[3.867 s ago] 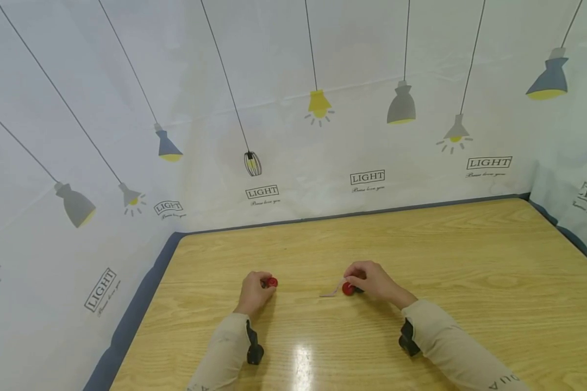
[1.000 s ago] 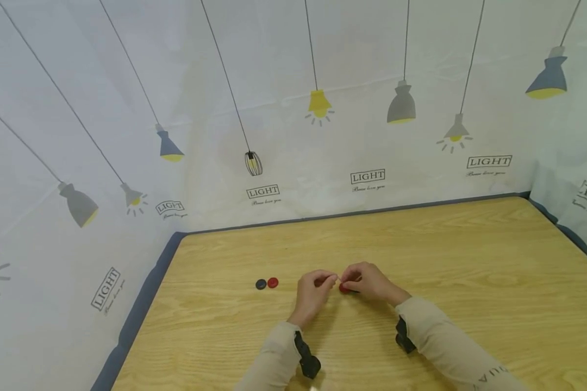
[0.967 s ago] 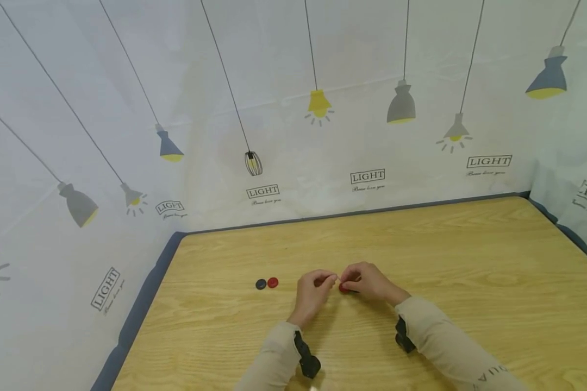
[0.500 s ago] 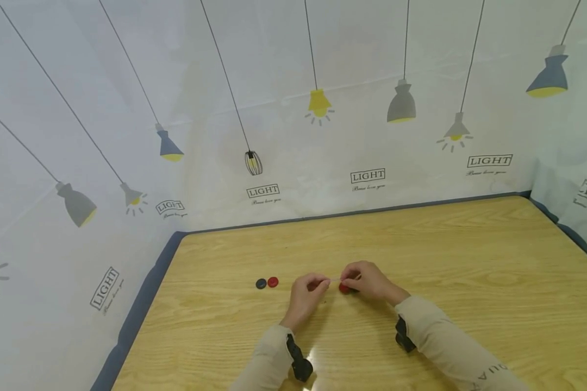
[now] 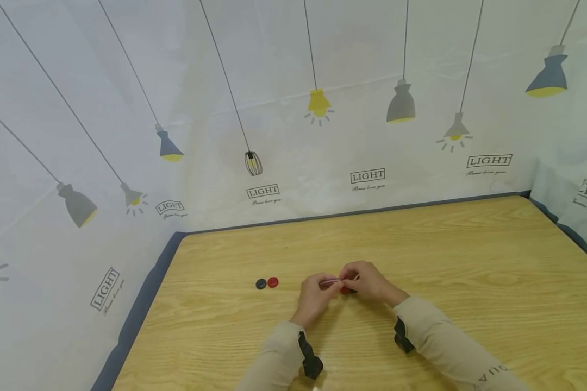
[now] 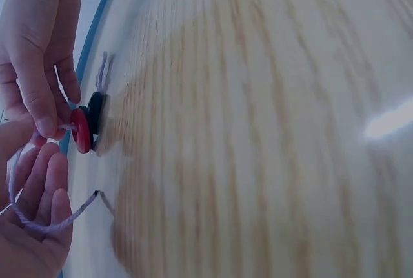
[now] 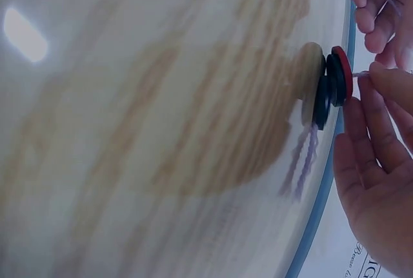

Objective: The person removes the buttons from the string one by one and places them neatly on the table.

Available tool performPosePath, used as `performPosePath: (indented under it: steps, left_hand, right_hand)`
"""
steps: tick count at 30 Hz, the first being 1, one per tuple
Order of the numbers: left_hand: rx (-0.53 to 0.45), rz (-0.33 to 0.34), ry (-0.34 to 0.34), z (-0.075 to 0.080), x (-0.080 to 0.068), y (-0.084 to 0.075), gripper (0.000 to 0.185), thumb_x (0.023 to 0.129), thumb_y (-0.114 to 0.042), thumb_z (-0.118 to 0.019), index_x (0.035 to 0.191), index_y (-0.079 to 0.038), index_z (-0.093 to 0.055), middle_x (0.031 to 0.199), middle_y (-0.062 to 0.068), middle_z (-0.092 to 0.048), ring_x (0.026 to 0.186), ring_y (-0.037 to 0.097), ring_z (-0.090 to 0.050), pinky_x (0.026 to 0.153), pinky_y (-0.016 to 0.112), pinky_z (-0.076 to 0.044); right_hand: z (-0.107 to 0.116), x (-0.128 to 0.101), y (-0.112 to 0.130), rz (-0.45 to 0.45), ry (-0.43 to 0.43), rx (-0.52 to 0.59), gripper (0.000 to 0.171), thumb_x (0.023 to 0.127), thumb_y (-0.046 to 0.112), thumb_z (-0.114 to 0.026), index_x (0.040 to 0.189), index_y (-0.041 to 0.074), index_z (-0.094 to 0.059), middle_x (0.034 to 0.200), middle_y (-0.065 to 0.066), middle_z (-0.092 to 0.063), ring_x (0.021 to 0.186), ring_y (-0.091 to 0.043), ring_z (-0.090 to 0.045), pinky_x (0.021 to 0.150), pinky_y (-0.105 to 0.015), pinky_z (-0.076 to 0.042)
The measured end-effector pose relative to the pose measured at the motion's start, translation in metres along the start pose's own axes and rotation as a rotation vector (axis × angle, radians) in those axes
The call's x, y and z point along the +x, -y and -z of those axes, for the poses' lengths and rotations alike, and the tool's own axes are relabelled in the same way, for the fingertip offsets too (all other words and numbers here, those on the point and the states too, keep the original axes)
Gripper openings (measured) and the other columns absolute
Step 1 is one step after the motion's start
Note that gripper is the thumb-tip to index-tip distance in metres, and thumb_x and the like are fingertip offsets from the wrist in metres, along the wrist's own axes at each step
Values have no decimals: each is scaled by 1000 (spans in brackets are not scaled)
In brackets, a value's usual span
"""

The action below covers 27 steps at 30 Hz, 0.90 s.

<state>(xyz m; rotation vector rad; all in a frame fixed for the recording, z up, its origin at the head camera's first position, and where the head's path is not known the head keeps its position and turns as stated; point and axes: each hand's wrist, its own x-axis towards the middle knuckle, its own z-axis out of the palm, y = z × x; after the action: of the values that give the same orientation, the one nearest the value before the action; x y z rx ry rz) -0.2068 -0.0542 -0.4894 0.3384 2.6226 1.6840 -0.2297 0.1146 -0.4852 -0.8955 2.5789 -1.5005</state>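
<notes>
Mid-table, the right hand (image 5: 367, 282) pinches stacked red and black buttons (image 7: 332, 91); the left hand (image 5: 318, 290) curls around their purple string (image 6: 45, 223).

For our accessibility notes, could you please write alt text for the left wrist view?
Two hands thread a pale purple cord through a red button stacked on a black button on a wooden table. The right hand steadies the stack; the left hand holds the cord.
</notes>
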Motion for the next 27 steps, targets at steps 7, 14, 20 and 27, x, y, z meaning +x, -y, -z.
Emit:
performPosePath:
  steps: [7, 14, 20, 27]
  left_hand:
    - [90, -21, -67, -4, 1, -2, 14, 80, -17, -67, 81, -3, -70, 78, 3, -67, 73, 9, -61, 65, 20, -47]
    - [43, -2, -56, -4, 0, -2, 14, 82, -16, -64, 82, -3, -70, 80, 4, -66, 76, 11, -62, 66, 20, -48]
    - [2, 6, -90, -5, 1, 1, 13, 81, -15, -65, 84, -3, -70, 81, 4, -67, 76, 10, -62, 65, 20, -48]
    - [-4, 19, -102, -4, 1, 1, 10, 81, -13, -64, 81, -4, -69, 79, 2, -66, 73, 8, -61, 63, 19, -47]
  right_hand:
    - [-3, 1, 3, -111, -1, -77, 5, 80, 8, -65, 79, 6, -60, 70, 1, -62, 65, -10, -56, 59, -25, -45]
    - [-2, 1, 7, -131, -2, -86, 6, 79, 7, -66, 79, 6, -59, 71, 0, -62, 65, -10, -56, 58, -24, -45]
    - [-4, 2, 5, -119, 5, -79, 7, 78, 4, -65, 78, 6, -59, 71, 1, -62, 65, -9, -55, 58, -24, -45]
    - [-4, 1, 4, -78, 5, -97, 6, 79, 4, -65, 76, 5, -60, 70, 2, -61, 65, -7, -54, 60, -23, -44]
